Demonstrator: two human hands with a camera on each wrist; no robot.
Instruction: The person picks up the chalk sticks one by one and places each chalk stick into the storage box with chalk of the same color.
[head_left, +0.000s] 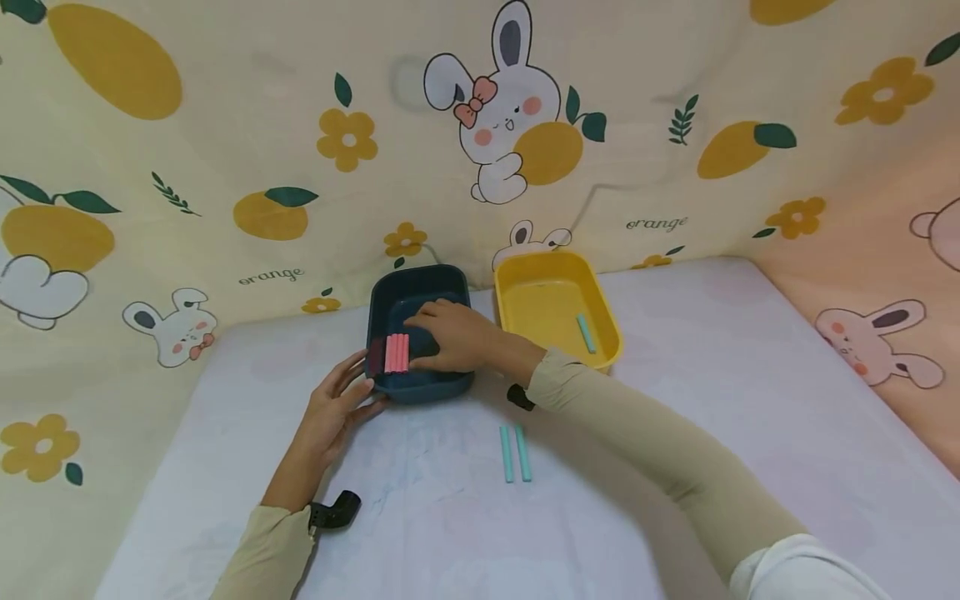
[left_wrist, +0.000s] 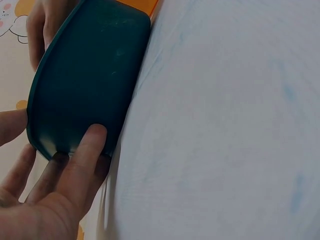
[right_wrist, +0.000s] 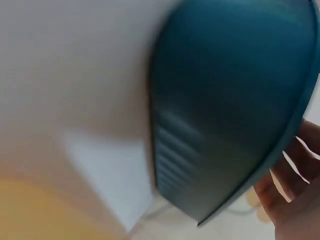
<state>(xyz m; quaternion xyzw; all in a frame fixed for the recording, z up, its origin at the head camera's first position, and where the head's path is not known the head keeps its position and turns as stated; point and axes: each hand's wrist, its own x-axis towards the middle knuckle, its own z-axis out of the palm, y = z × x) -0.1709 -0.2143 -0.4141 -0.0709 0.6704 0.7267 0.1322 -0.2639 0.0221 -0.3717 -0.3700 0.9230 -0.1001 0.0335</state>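
Note:
A dark blue tray (head_left: pixel 420 392) stands at the back of the table. My left hand (head_left: pixel 333 412) is at its near left corner, fingers spread and touching the outer wall (left_wrist: pixel 92 75). Over the tray's right side is my right hand (head_left: pixel 457 337), its fingers reaching inside and its thumb close beside a row of pink chalk-like sticks (head_left: pixel 397 353). These sticks lie side by side at the tray's left; a dark reddish patch (head_left: pixel 377 356) shows left of them. In the right wrist view the tray wall (right_wrist: pixel 225 100) hides what lies inside, with fingers (right_wrist: pixel 280 195) beyond its rim.
A yellow tray (head_left: pixel 532 308) stands right of the blue one, with one teal stick (head_left: pixel 587 333) inside. Two more teal sticks (head_left: pixel 507 454) lie parallel on the white tablecloth (head_left: pixel 435 517) in front. A printed cloth (head_left: pixel 360 217) hangs behind the trays.

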